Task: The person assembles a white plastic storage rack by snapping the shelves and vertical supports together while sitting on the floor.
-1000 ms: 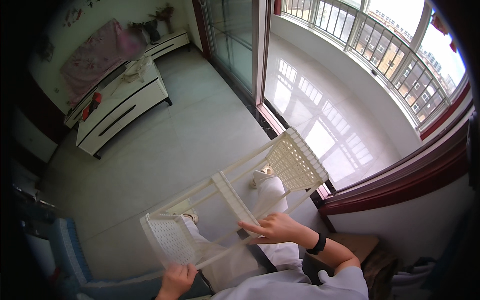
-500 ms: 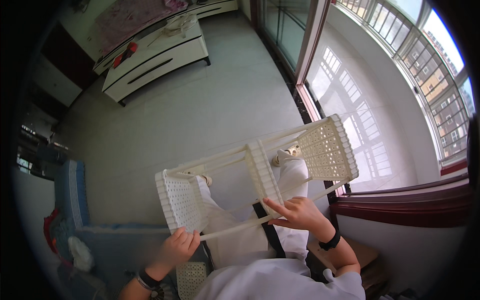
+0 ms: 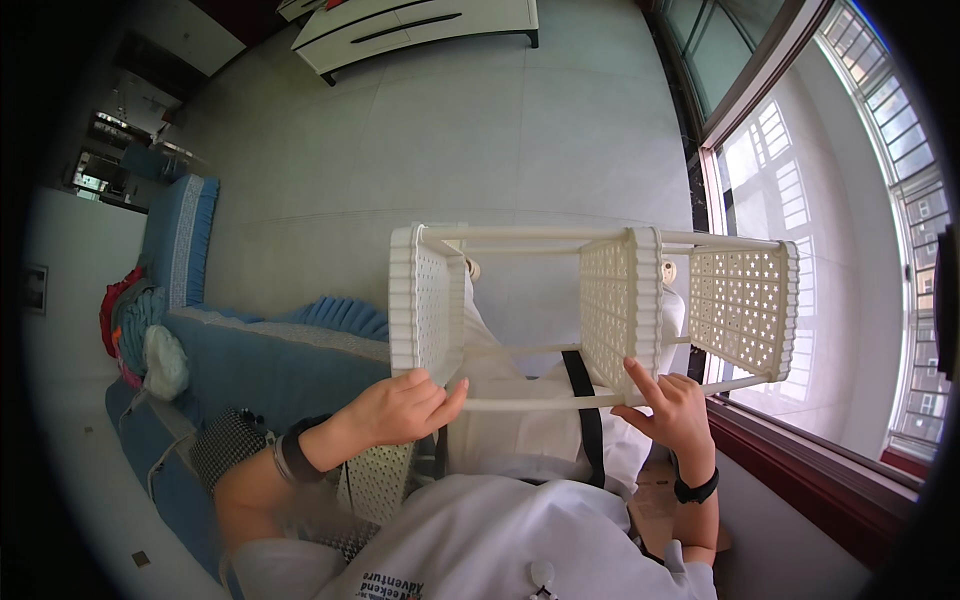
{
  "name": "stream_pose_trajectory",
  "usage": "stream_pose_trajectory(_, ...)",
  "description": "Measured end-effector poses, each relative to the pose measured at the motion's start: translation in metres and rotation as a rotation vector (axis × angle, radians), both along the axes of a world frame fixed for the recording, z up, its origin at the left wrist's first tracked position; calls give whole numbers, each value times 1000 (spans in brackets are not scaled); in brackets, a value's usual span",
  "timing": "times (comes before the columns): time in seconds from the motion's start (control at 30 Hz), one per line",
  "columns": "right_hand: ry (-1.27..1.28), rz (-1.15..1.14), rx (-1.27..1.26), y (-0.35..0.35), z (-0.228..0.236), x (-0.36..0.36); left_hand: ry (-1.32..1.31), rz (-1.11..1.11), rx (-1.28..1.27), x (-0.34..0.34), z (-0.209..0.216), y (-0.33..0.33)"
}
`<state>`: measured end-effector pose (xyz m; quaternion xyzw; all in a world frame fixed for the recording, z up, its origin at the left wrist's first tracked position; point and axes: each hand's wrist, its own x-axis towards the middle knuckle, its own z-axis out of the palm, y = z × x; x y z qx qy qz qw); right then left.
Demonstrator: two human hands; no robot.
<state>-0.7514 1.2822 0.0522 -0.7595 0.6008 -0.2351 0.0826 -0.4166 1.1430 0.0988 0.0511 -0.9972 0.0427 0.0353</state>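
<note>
A white plastic shelf rack (image 3: 600, 320), three perforated trays joined by thin poles, lies on its side across the person's lap, above a grey tiled floor (image 3: 420, 150). The left hand (image 3: 400, 410) is curled closed around the lower corner of the leftmost tray (image 3: 425, 295), thumb toward the near pole (image 3: 540, 403). The right hand (image 3: 675, 405) rests mostly open, index finger raised against the edge of the middle tray (image 3: 615, 310) and the other fingers lying along the same pole; it steadies rather than clasps. To handle the rack well here, it seems wise to keep the left grip firm on the tray's rim, support the pole evenly with the right, and avoid twisting, since the joints look push-fitted. A blue sofa (image 3: 250, 350) sits to the left, a window (image 3: 850, 200) to the right.
</note>
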Motion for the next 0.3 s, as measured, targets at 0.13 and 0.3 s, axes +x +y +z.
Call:
stream_pose_trajectory(0.13,3,2,21,1,1,0,-21,-11,-9,2,-2,0)
stream_pose_trajectory(0.3,27,-19,25,1,1,0,-43,-36,-131,6,4,-5)
